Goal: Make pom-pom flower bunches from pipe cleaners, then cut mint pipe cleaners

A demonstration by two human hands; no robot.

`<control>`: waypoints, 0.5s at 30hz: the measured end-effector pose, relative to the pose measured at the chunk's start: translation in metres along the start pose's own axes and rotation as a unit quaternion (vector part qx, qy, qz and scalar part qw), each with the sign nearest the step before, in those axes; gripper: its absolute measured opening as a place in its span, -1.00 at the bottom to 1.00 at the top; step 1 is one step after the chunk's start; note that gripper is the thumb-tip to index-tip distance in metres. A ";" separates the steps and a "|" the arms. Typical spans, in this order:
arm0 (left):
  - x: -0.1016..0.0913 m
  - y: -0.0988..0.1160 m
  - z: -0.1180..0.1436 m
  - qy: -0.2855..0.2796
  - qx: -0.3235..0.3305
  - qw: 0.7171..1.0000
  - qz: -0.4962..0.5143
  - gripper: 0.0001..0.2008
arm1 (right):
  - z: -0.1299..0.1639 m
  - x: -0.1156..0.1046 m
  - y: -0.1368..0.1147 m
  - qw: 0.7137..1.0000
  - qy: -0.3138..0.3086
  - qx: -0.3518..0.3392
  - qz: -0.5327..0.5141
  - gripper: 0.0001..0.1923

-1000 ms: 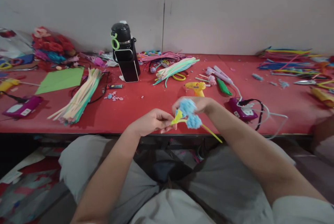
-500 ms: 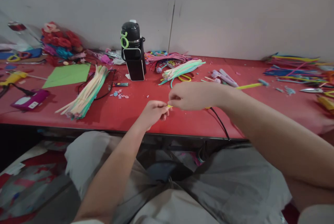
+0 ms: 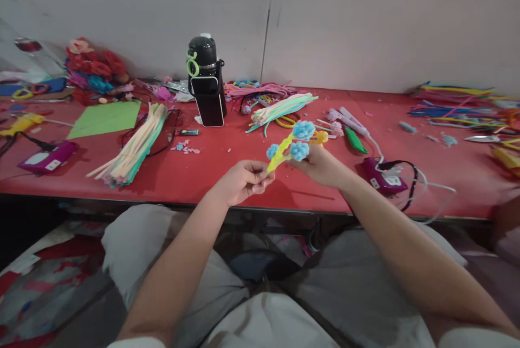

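Clock centre = the flower piece (image 3: 282, 151), which sits over the near-middle part of the red table (image 3: 207, 161). It has a fuzzy yellow stem with three blue tufts (image 3: 303, 130) at its upper end, tilted towards 1 o'clock. Left hand (image 3: 247, 183) at 8 o'clock, thumb and fingers pinching the yellow stem's lower end. Right hand (image 3: 319, 166) at 3 to 4 o'clock, just beside the tufts; fingertips partly hidden behind them, so can't tell if it's pinching anything. Yellow glue gun (image 3: 321, 137) near 2 to 3 o'clock, partly covered by the right hand. Pale stick bundle (image 3: 284, 109) at 12, a second bundle (image 3: 136, 145) well apart at 9. Black bottle (image 3: 203, 53) upright at 10. Purple power box (image 3: 377, 177) between 3 and 4, white and black cords at it.
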State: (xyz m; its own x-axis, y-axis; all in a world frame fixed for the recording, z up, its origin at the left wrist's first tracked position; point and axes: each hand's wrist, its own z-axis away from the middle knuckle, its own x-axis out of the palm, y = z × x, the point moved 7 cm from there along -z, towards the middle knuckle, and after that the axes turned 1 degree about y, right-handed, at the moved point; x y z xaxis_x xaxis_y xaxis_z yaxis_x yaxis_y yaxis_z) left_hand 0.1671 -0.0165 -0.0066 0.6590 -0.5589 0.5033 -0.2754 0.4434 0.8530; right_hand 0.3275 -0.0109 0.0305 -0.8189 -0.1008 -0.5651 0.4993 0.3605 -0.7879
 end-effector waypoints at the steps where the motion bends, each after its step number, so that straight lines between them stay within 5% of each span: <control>1: 0.001 -0.003 0.000 -0.007 -0.014 1.000 -0.021 -0.95 | -0.006 -0.001 0.000 1.000 -0.025 -0.017 -0.001 -0.82; 8: 0.003 -0.006 0.001 0.011 -0.051 0.962 -0.268 -0.93 | -0.057 0.009 -0.024 0.933 -0.348 0.012 0.090 -0.81; 11: -0.002 -0.005 -0.002 0.068 -0.034 0.960 -0.268 -0.88 | -0.068 0.020 -0.060 0.927 -0.331 -0.016 0.177 -0.84; 15: -0.017 0.000 -0.008 0.149 0.032 0.976 -0.157 -0.82 | -0.045 0.038 -0.098 0.899 -0.247 0.005 0.361 -0.78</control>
State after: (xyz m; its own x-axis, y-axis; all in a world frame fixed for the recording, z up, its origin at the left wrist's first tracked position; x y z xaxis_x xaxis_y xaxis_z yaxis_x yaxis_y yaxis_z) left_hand 0.1611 -0.0015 -0.0161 0.8893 -0.4280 0.1614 -0.0636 0.2337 0.9702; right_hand 0.2348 -0.0084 0.0979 -0.0552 -0.2444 -0.9681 0.8548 0.4895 -0.1723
